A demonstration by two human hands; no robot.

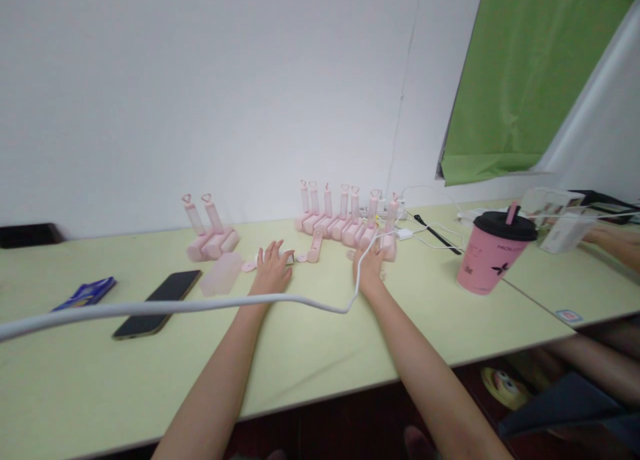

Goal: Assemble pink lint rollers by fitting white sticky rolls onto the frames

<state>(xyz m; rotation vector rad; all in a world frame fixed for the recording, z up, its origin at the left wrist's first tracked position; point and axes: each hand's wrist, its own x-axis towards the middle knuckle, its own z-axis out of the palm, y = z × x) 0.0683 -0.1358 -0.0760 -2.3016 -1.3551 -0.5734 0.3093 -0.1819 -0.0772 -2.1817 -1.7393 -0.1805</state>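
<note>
My left hand [271, 268] rests on the table with its fingers spread. Under and beside them is a small white piece with a dark edge [290, 259], partly hidden. A flat pink round piece [249, 267] lies just left of that hand, and a loose pink stick-like part [315, 245] to its right. My right hand [369, 268] reaches to the right end of a row of pink units with clear upright tubes [344, 227]. It touches or nearly touches the end unit [390, 245]; a white cable crosses there and its fingertips are unclear.
Two similar pink units [213, 241] stand at left, near a translucent pink tray [221, 273], a phone [159, 303] and a blue packet [90, 292]. A pink lidded cup [493, 257] stands at right. A white cable [200, 307] crosses close before me. Another person's arm [613, 243] reaches in.
</note>
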